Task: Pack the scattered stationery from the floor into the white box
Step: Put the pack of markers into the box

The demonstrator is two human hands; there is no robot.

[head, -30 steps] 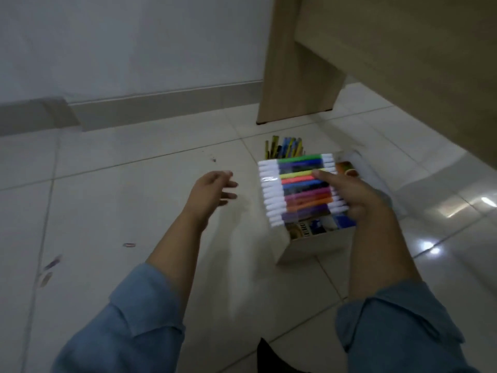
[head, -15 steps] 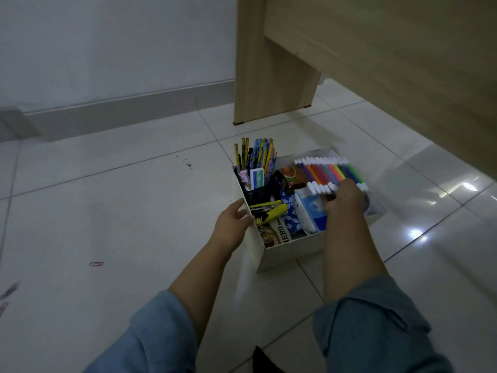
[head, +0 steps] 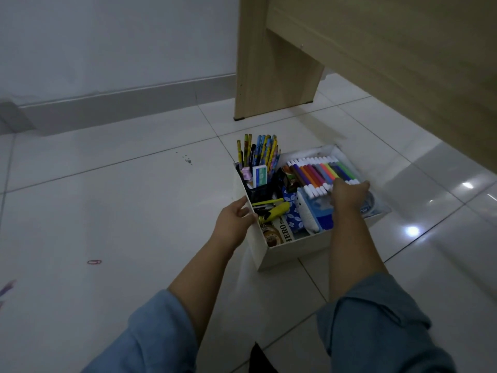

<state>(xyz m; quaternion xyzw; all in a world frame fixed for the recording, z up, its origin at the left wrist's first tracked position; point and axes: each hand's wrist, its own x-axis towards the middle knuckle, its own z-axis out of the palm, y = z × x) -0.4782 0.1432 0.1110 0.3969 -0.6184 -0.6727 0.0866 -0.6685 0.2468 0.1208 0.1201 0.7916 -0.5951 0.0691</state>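
Observation:
The white box [head: 295, 250] sits on the tiled floor, filled with stationery. A black mesh cup [head: 259, 191] in its far left corner holds upright pencils [head: 262, 150] and a small eraser box. A set of coloured markers [head: 321, 172] with white caps lies flat in the right half. My right hand [head: 348, 195] rests on the near end of the marker set, fingers closed over it. My left hand [head: 234, 224] grips the box's left wall, thumb on the rim. A yellow stapler [head: 278, 210] and a blue-white pouch [head: 313, 214] lie in the near part.
A red paper clip [head: 94, 262] lies on the floor to the left, and a purple item [head: 6, 288] shows at the left edge. A wooden desk leg [head: 269, 57] and panel stand just behind and right of the box. A grey skirting runs along the wall.
The marker set went from being held upright in front of the box to lying flat inside its right half. My left hand moved from mid-air onto the box's left wall.

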